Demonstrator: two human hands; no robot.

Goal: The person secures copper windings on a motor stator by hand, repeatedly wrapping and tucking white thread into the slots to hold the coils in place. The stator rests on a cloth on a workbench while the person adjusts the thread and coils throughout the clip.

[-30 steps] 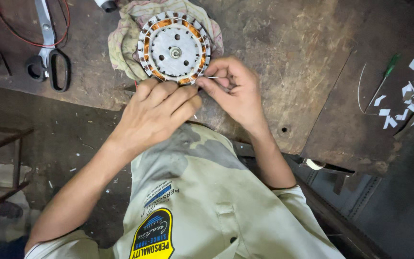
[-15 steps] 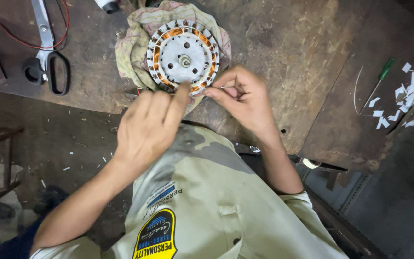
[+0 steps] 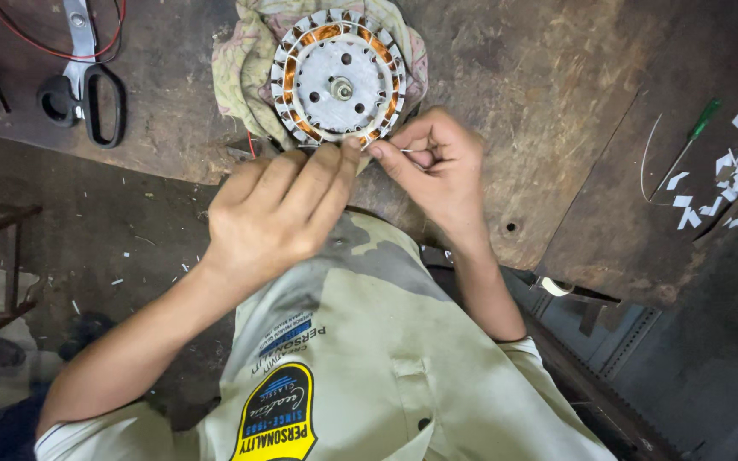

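The round motor core (image 3: 339,78), a metal disc with a ring of copper coils and pale paper slips standing in its slots, lies flat on a crumpled rag (image 3: 241,60) near the front edge of the worn wooden counter (image 3: 506,77).

The left hand (image 3: 279,213) reaches in from below with its fingers stretched out flat, the tips pressed against the near rim of the core. It steadies the core and closes on nothing, so its grip is released.

The right hand (image 3: 433,166) sits just beside it, thumb and forefinger pinched on a thin wire or slip end right at the rim. That grip is clenched on the wire, though the piece is too fine for me to say exactly what it is.

To my eye the work is at one slot on the near edge. It would go best with the left fingertips holding the core firmly down on the rag so it does not turn, and with the right hand keeping its pinch close to the slot, so the thin piece stays straight and does not scrape the copper or push out the neighbouring paper slips.

Off to the far left lie black-handled scissors (image 3: 87,81) and a loop of red wire (image 3: 117,30). On the right there is a green-handled screwdriver (image 3: 698,124) among white paper scraps (image 3: 728,171), well apart from the hands.
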